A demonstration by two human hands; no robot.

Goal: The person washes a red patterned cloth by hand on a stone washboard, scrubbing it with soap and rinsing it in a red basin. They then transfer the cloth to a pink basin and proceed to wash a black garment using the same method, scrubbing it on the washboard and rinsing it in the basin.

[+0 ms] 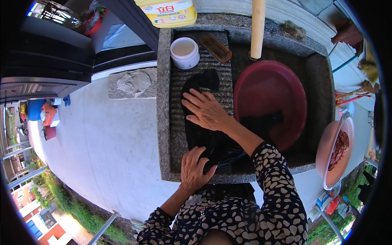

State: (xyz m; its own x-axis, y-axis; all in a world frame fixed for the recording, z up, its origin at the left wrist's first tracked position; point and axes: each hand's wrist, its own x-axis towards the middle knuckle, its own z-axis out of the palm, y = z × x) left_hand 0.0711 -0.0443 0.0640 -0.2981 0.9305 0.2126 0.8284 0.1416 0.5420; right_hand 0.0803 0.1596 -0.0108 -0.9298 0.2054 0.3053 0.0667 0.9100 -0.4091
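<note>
A wet black cloth (204, 134) lies stretched along the ridged stone washboard (222, 87) on the sink's left side. My right hand (206, 110) lies flat across its upper part, fingers spread toward the left. Down by the front rim, my left hand (194, 169) rests at the cloth's near end with thumb and fingers apart. To the right, a dark red basin (271, 81) holds cloudy water and more black fabric (265, 122), partly hidden behind my right forearm. Beyond the cloth are a white jar (185, 53) and a brown scrub brush (216, 49).
The grey stone sink (163, 122) has raised rims. A tan pole-like tube (257, 30) reaches down into it. A yellow container (169, 12) stands at the far left corner. A pink tub (326, 151) with red patterned fabric stands right. Left lies a slab with a grey cloth (134, 83).
</note>
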